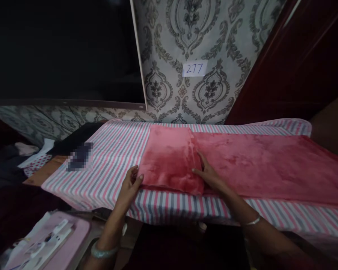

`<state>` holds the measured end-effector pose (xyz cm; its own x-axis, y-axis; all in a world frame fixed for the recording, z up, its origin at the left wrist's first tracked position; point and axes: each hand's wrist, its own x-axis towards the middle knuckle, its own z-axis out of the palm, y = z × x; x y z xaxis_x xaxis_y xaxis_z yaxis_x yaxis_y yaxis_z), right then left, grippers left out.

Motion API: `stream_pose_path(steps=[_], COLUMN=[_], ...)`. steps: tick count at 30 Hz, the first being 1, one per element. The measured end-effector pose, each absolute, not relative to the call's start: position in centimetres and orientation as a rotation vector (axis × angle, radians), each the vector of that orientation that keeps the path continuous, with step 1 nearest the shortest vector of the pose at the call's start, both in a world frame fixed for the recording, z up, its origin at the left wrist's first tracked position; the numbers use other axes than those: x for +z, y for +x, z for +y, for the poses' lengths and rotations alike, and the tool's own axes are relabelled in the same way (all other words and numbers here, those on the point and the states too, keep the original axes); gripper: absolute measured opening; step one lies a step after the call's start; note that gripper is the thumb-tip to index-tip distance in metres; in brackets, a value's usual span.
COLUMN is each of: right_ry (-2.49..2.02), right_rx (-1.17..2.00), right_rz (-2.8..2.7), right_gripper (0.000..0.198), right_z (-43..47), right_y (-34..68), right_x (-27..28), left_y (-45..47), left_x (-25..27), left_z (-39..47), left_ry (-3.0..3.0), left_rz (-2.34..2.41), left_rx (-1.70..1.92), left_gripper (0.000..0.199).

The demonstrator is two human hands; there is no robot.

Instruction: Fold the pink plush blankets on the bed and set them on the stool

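A red plush blanket point(267, 163) lies lengthwise over a striped cloth, its left end folded over into a thick square stack point(169, 159). At the left edge of this stack is my left hand point(130, 185), its thumb by the edge and its fingers slightly bent and apart from the thumb. My right hand point(209, 174) rests on the stack's right side where it meets the single layer, thumb and forefinger spread. Neither hand visibly grips the fabric. The undersides of the fingers are partly hidden.
The striped cloth point(107, 161) covers a long table against a patterned wall. A blurred dark item point(80, 156) lies on its left part. A large black screen point(64, 52) hangs at upper left. A pink stool-like surface point(79, 228) with small items stands at lower left.
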<state>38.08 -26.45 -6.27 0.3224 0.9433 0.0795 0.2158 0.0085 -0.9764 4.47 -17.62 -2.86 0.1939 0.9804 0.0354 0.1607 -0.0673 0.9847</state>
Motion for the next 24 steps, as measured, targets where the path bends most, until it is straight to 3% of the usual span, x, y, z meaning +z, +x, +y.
stream_pose_path(steps=[4,10,15,17,24], right_ry=[-1.394,-1.618,-1.967,-1.936,-1.797], right_rx=[0.945,0.75,0.388,0.231,0.258], right_rz=[-1.037,-1.323,-1.603,-1.643,-1.803], right_gripper=[0.101,0.089,0.046,0.038,0.047], right_z=[-28.0,-28.6,-25.9,-23.0,-8.0], right_y=[36.9,38.4,41.4,41.6,38.5], right_x=[-4.8,-4.5,-2.0,-0.4,2.2], left_y=[5.5,5.5,5.0,4.9,4.6], left_x=[-3.6,-4.7,-4.1,-3.9,-5.6], left_z=[-17.7,-16.6,-17.2,-17.5,-16.9], left_ry=[1.402,1.499,1.436,1.42,1.46], left_rz=[1.114,1.127,1.127,1.11,1.208], left_rx=[0.981,1.051,1.009,0.986,1.016], left_gripper=[0.085,0.08,0.087,0.09,0.076])
